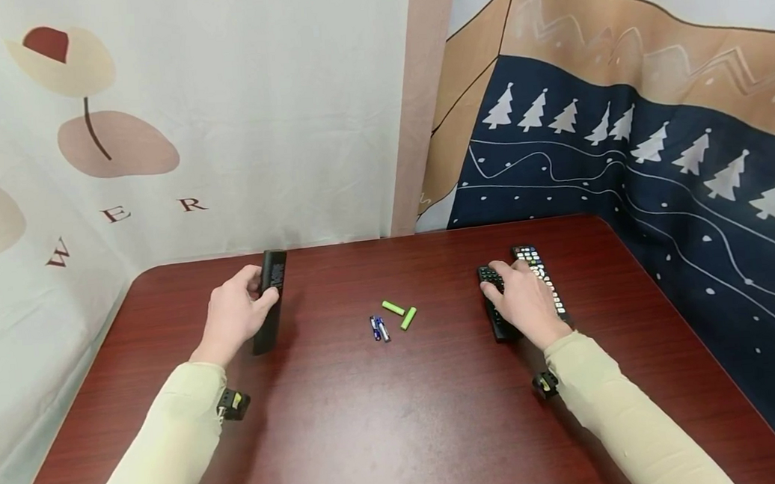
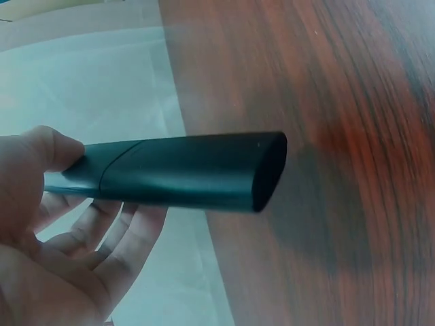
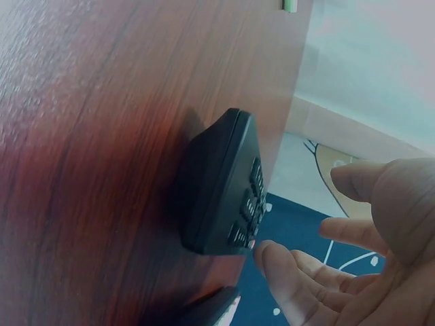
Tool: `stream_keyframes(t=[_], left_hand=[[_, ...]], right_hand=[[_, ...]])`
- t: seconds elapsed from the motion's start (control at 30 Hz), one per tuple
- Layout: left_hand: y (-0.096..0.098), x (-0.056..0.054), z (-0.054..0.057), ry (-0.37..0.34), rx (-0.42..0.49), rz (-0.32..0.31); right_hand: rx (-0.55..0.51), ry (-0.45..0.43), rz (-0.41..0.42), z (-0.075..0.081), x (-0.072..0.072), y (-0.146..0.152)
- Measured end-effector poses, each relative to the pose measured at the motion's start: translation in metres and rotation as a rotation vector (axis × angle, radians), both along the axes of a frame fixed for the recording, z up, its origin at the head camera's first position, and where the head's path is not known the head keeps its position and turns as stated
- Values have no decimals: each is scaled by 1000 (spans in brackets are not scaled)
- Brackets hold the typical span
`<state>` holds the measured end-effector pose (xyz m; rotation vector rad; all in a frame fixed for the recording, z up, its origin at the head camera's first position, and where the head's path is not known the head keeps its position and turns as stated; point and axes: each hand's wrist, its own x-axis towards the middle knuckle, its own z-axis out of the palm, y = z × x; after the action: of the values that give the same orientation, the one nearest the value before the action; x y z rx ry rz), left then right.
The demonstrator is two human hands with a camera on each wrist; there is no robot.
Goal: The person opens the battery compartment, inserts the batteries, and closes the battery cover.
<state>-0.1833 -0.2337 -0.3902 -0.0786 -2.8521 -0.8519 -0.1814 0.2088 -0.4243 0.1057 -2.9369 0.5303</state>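
Note:
My left hand grips a black remote control at the left of the table, thumb on one side and fingers on the other. The left wrist view shows the smooth casing of this remote with a seam across it, tilted above the table. Over on the right, my right hand reaches over a second black remote, fingers relaxed. In the right wrist view its fingertips hang beside the keys of that remote, not wrapped round it.
A longer remote with pale buttons lies right beside the second one. Mid-table are two green batteries and two blue-and-white batteries. Patterned curtains stand behind the wooden table.

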Motion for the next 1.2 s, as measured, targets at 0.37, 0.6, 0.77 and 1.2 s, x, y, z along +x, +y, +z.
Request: stream_keyframes(t=[0.37,0.6,0.77,1.2], left_hand=[[4,1,3,-46,125,23],[6,0,1,-134,290,1],[7,0,1,-187,369,5],[16,0,0,-253,574,-25]], right_hand=[[-24,23,18,1,3,-8],[-27,47,46,0,3,-13],[-29,46,58,-1,4,-17],[-76,59,89,-5,6,-32]])
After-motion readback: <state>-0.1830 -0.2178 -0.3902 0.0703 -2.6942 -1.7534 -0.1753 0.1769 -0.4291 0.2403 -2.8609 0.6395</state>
